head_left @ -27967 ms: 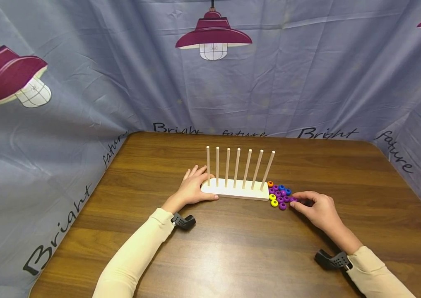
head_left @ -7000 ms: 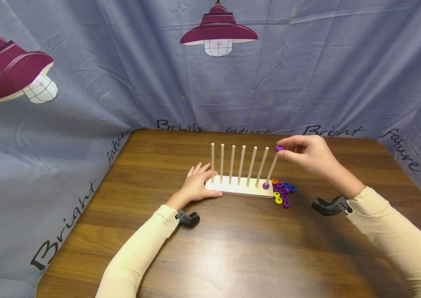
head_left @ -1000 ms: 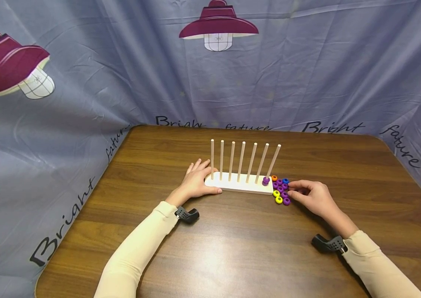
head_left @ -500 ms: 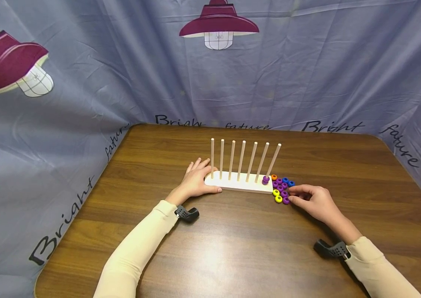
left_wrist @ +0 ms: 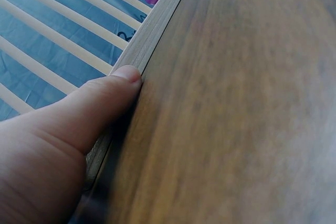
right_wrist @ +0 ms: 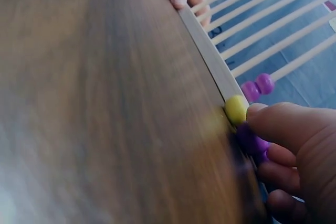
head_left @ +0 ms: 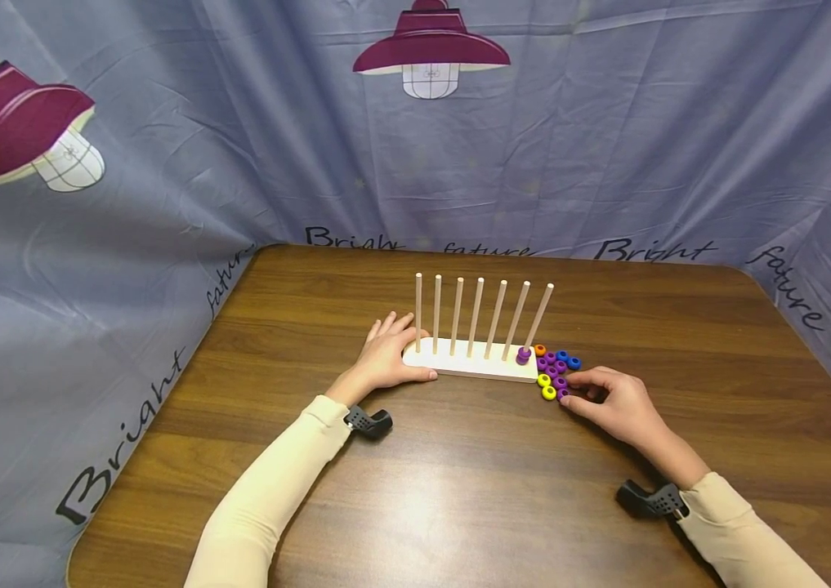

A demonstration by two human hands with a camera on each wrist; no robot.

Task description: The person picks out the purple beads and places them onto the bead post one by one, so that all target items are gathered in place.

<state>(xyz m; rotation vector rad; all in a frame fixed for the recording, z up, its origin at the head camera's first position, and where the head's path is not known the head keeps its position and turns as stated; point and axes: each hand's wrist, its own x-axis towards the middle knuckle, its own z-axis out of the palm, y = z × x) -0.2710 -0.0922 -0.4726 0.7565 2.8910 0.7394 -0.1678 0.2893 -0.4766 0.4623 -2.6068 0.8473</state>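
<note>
A pale wooden base point(head_left: 470, 364) with a row of upright pegs point(head_left: 475, 318) stands on the table. My left hand point(head_left: 384, 359) grips its left end, thumb along the front edge; the left wrist view shows the thumb point(left_wrist: 105, 98) pressed on the edge. Two purple beads point(head_left: 523, 356) sit stacked at the bottom of the rightmost peg. Right of the base, my right hand point(head_left: 617, 402) has thumb and fingers around a purple bead point(right_wrist: 251, 139) at the near side of the loose beads. Its thumb partly covers that bead and lies beside a yellow bead point(right_wrist: 236, 109).
Several loose beads lie against the base's right end: purple ones point(head_left: 551, 370), two yellow point(head_left: 549, 393), two blue point(head_left: 574, 363) and one orange point(head_left: 540, 349). The brown wooden table point(head_left: 422, 490) reaches back to a grey-blue curtain point(head_left: 569, 163) printed with lamps.
A second purple bead has joined the first on the rightmost peg since seven seconds ago. Over the last second my right hand has shifted from the blue beads toward the nearest purple bead.
</note>
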